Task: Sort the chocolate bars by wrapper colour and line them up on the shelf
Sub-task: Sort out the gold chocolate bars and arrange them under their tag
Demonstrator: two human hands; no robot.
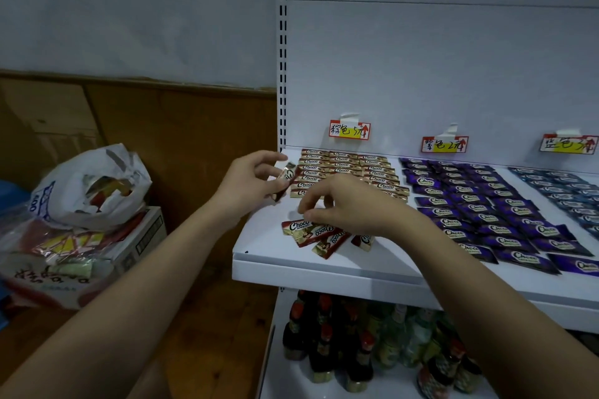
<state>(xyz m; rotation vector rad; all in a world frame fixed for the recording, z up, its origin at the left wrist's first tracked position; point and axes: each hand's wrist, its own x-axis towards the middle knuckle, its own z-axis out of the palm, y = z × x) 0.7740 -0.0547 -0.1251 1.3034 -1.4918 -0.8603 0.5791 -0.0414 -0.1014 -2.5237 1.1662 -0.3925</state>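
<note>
On the white shelf (259, 256), seen from the head camera, red-and-gold chocolate bars (343, 168) lie in neat rows at the back left, purple bars (486, 210) in the middle, blue bars (564, 191) at the right. A loose pile of red bars (319, 235) sits near the front edge. The left hand (249, 185) pinches one red bar (285, 180) between thumb and fingers, just beside the rows. The right hand (350, 207) hovers over the pile, fingers curled narrow; whether they grip anything I cannot tell. To place well, the held bar probably should go flat, logo up, edge snug against the front red row.
</note>
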